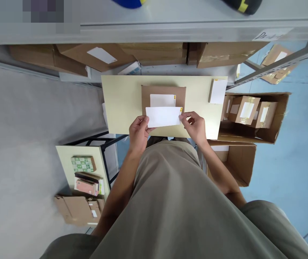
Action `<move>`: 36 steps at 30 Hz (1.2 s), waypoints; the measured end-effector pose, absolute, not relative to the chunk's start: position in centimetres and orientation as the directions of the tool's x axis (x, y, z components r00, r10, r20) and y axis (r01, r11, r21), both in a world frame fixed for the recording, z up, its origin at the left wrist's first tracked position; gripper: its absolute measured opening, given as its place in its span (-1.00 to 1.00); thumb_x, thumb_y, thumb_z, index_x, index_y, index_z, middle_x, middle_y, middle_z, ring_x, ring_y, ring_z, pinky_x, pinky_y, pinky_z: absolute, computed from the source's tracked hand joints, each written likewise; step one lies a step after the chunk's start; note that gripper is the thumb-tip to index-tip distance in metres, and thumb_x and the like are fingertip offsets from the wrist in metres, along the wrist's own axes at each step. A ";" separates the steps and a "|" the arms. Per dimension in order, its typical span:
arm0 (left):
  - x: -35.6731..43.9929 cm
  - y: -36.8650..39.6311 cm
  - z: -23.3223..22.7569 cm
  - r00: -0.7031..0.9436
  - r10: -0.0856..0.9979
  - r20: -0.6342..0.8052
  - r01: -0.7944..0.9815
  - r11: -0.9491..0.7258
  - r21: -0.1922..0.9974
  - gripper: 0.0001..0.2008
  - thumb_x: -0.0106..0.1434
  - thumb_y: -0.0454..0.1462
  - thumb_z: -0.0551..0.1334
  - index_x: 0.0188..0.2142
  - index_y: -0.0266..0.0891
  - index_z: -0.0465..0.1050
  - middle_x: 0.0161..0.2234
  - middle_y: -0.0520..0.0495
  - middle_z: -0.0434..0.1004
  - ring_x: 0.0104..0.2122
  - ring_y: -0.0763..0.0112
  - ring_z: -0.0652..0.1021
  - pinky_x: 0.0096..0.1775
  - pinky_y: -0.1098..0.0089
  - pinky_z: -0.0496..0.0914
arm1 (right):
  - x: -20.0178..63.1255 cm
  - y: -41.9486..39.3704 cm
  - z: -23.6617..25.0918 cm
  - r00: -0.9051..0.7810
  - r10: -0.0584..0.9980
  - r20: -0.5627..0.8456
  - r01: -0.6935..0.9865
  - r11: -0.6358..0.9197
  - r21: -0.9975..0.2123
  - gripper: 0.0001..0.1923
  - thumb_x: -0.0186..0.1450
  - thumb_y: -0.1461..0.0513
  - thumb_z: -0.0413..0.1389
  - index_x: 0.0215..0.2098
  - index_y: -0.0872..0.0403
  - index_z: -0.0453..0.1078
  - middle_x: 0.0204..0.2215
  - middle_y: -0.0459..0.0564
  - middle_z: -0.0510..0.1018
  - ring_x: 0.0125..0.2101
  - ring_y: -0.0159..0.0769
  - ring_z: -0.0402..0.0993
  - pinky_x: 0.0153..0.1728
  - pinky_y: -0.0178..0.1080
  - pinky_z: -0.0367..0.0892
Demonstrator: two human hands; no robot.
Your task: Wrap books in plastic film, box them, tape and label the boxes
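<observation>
Shirt: grey-green cloth (pixel 175 201) fills the near part of the view, with both forearms reaching out from it toward the far side.
Surface: a pale yellow surface (pixel 121 104) stands just beyond the body; a brown cardboard parcel (pixel 145 97) lies flat at its middle, bearing a white label (pixel 162 100).
Far right corner: a stack of white sheets (pixel 218 91) lies on the surface.
Left hand (pixel 138 132): fingers pinched shut on the left end of a white sheet (pixel 163 116), thumb on top.
Right hand (pixel 195 126): fingertips closed on the sheet's right end, by its small yellow tab.
Sheet: held level between both hands, over the parcel's near edge.
Room: an open carton (pixel 275 126) with small boxes stands right of the surface on a blue floor; a low side table (pixel 64 162) with packets stands near left; a grey metal shelf (pixel 154 32) with cartons beneath runs along the far side.
</observation>
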State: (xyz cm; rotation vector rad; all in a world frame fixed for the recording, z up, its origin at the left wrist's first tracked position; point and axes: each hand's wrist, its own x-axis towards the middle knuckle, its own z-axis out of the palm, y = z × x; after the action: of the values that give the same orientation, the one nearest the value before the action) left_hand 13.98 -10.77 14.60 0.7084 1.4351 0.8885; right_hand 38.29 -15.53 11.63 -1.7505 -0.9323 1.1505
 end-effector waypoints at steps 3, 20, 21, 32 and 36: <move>14.4 -10.7 14.4 -0.030 0.850 -0.527 -0.051 0.525 0.850 -0.46 0.22 0.20 0.60 -0.18 -0.09 0.51 -0.24 0.02 0.57 -0.14 0.31 0.69 -0.04 0.28 0.73 | 38.5 -15.8 11.0 0.277 0.868 -0.411 0.073 -0.446 -0.892 -0.61 0.48 -0.15 0.32 -0.17 -0.02 0.66 -0.22 -0.02 0.73 -0.45 -0.33 0.50 -0.40 -0.18 0.48; 10.5 -5.1 6.2 -0.029 0.883 -0.468 0.299 0.455 0.839 -0.50 0.27 0.19 0.53 -0.28 -0.17 0.60 -0.31 -0.08 0.64 -0.22 0.26 0.62 -0.17 0.30 0.56 | 35.1 -14.1 9.1 0.316 0.917 -0.246 0.311 -0.345 -0.886 -0.46 0.57 -0.29 0.16 -0.23 -0.05 0.54 -0.24 0.03 0.71 -0.30 -0.18 0.60 -0.16 -0.09 0.56; 10.7 -4.3 5.7 -0.019 0.899 -0.437 0.322 0.419 0.849 -0.53 0.31 0.17 0.52 -0.28 -0.18 0.61 -0.32 -0.07 0.64 -0.23 0.26 0.62 -0.17 0.30 0.55 | 35.1 -13.2 8.2 0.342 0.906 -0.249 0.324 -0.363 -0.874 -0.46 0.58 -0.27 0.15 -0.24 -0.05 0.53 -0.25 0.03 0.71 -0.28 -0.16 0.61 -0.13 -0.08 0.56; 12.4 -2.2 1.9 -0.016 0.957 -0.289 0.451 0.265 0.852 -0.75 0.45 -0.06 0.42 -0.27 -0.14 0.56 -0.30 -0.05 0.65 -0.26 0.25 0.59 -0.08 0.28 0.50 | 33.3 -9.2 3.1 0.524 0.780 -0.343 0.449 -0.595 -0.667 -0.69 0.65 0.02 0.12 -0.18 -0.01 0.48 -0.08 0.20 0.74 -0.11 -0.01 0.67 0.02 0.00 0.56; 12.6 -2.1 1.9 -0.035 0.956 -0.293 0.482 0.273 0.833 -0.81 0.45 -0.13 0.41 -0.27 -0.13 0.56 -0.27 -0.06 0.65 -0.22 0.22 0.60 -0.01 0.26 0.49 | 32.8 -9.0 3.4 0.537 0.762 -0.362 0.474 -0.628 -0.618 -0.71 0.68 0.04 0.09 -0.15 -0.01 0.47 -0.03 0.22 0.72 -0.02 0.02 0.69 0.10 0.02 0.58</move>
State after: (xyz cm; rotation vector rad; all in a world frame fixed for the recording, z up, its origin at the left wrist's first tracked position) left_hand 12.60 -2.15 1.90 1.3402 1.6576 0.6720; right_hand 32.81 -8.99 3.38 -2.3272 -1.0048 0.8626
